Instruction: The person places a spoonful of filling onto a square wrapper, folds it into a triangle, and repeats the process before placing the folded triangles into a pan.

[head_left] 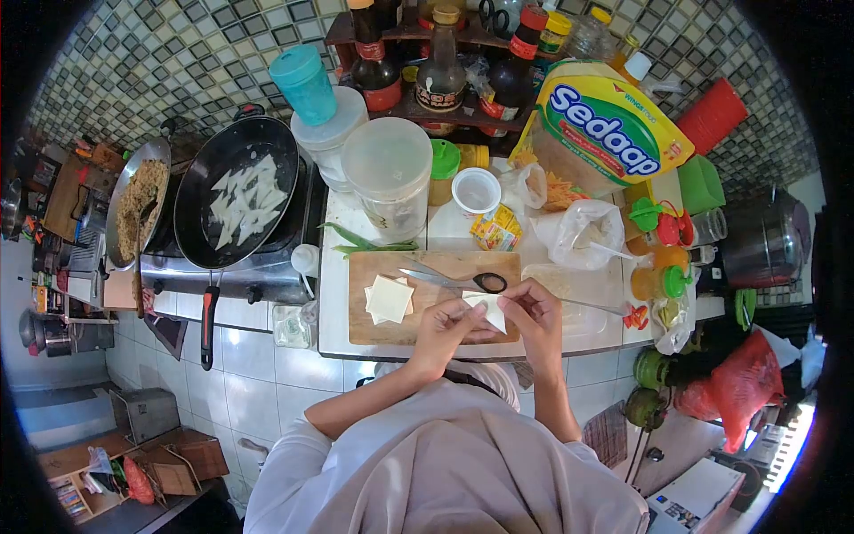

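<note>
Both hands work over the right part of a wooden cutting board (436, 264). My left hand (447, 334) pinches a pale, thin dough wrapper (495, 316) with a pointed lower corner. From the other side, my right hand (535, 322) has its thumb and fingers closed on the same wrapper's edge. Just behind the wrapper lies a pair of scissors (489, 282) with a black handle loop, its blades toward the left. A small pile of square dough wrappers (390, 297) rests on the board's left part.
On the stove at left, a black frying pan (197, 236) holds several white triangular pieces; beside it a wok (114, 236) holds brown crumbly food. Behind the board stand a clear tub (387, 160), a white cup (477, 190) and green chillies (360, 240). Jars (654, 283) crowd the right.
</note>
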